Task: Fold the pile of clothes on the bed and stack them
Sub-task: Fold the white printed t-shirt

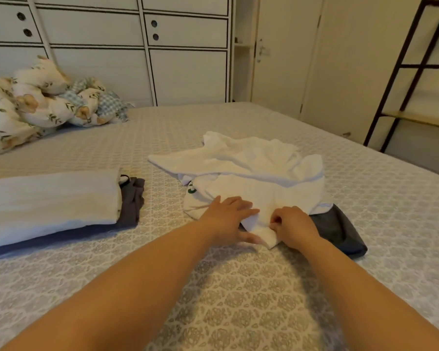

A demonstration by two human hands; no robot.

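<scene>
White garment [254,173] lies rumpled mid-bed, right of centre, over a dark grey garment [340,231] showing at its near right. Left hand [228,219] flat on its near edge, fingers straight. Right hand [293,228] curled, pinching the near corner. Folded stack [51,198] sits well apart at left. Floral bedding [36,102] bunched far left on the bed [238,287].
</scene>
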